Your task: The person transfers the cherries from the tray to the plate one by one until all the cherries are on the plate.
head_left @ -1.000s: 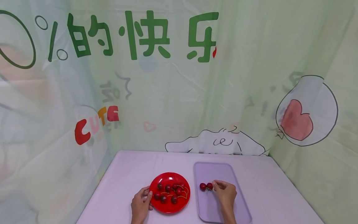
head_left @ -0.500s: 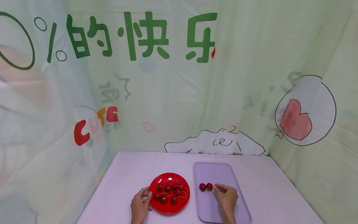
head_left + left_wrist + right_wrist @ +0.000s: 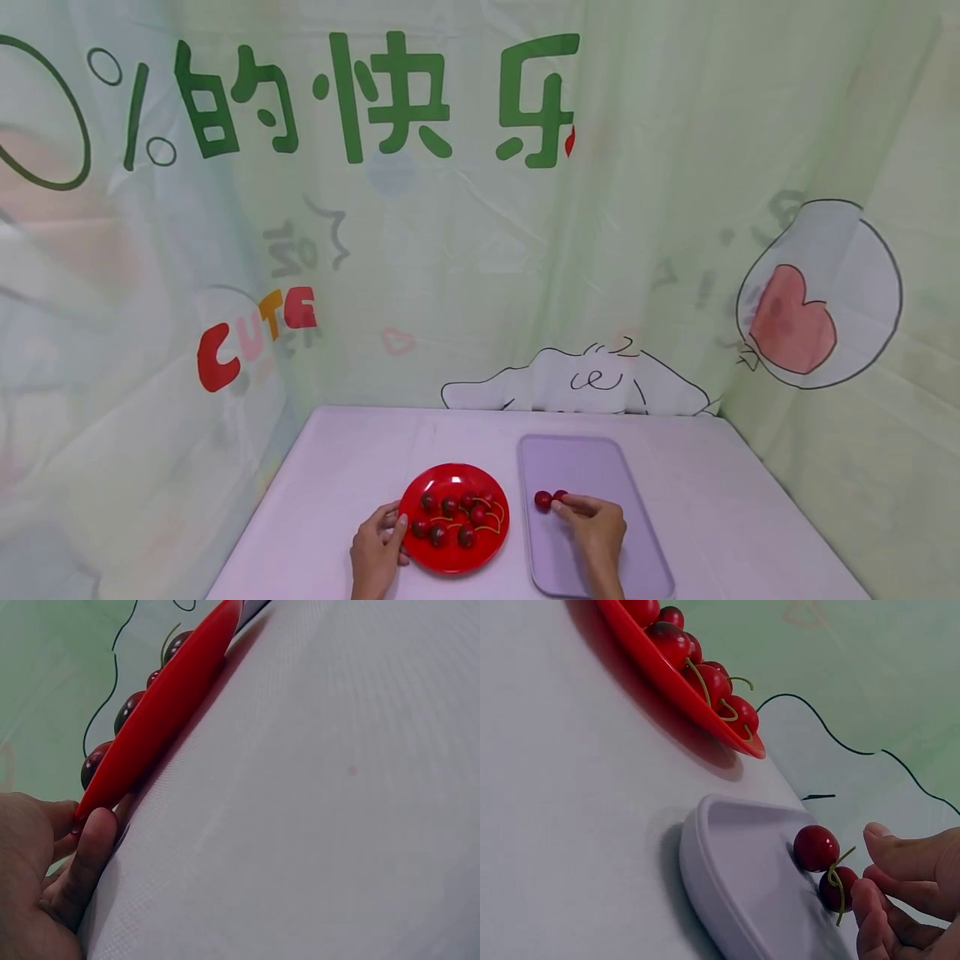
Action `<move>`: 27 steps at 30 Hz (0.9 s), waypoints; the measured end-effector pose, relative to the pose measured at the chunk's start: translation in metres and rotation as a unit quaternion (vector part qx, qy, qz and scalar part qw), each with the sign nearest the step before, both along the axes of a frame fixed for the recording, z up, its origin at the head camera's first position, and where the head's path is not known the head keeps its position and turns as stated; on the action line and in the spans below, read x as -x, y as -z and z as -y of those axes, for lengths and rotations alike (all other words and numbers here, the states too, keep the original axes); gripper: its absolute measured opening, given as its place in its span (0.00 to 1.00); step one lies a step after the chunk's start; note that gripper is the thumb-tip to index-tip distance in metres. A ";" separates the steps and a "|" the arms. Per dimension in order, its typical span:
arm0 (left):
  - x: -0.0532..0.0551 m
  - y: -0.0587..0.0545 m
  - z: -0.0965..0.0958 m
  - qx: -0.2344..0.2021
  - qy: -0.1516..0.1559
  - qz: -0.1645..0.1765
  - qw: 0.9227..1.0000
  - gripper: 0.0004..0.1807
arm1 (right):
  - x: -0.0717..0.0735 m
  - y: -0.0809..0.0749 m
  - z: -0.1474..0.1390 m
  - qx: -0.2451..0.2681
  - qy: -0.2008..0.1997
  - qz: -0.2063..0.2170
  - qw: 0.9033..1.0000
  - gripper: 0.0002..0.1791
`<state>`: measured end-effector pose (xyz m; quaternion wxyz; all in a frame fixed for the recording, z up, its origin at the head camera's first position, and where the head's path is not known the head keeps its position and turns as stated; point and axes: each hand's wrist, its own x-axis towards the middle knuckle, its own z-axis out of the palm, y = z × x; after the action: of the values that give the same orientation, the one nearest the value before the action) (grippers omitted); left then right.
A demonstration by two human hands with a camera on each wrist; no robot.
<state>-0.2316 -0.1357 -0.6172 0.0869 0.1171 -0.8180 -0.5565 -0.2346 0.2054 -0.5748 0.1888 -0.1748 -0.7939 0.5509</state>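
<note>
My left hand [image 3: 375,546] holds the left rim of a round red plate [image 3: 453,560], pinching it between thumb and fingers. Several dark red cherries [image 3: 467,535], some with green stems, lie on that plate. On the lilac tray [image 3: 577,458] sit two more cherries [image 3: 816,848] side by side, their stems crossing between them. My right hand [image 3: 596,529] is over the tray, its fingertips at the right-hand cherry [image 3: 838,889] and partly covering it in the head view. From the right wrist, the thumb and fingers stand apart, with a fingertip beside that cherry.
Plate and tray stand side by side on a white-covered table [image 3: 360,450], a narrow strip of cloth between them. A pale green printed curtain [image 3: 480,250] hangs behind and along both sides. The tray has a raised rim.
My right hand first draws slightly right from the two cherries, then comes back left over the right-hand one. My left hand and the plate stay put.
</note>
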 end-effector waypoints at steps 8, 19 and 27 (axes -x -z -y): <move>-0.002 0.000 -0.002 0.001 -0.002 0.001 1.000 0.21 | -0.003 -0.005 0.011 0.012 -0.016 -0.007 1.000 0.16; 0.000 0.001 -0.001 -0.003 0.002 0.003 1.000 0.21 | -0.001 0.003 0.012 -0.047 0.011 0.013 0.999 0.09; 0.001 0.003 0.000 0.000 0.002 -0.001 1.000 0.21 | -0.002 0.005 0.007 -0.033 0.030 0.029 0.999 0.06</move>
<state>-0.2328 -0.1355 -0.6199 0.0869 0.1150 -0.8183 -0.5565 -0.2323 0.1985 -0.5797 0.1881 -0.2080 -0.8110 0.5135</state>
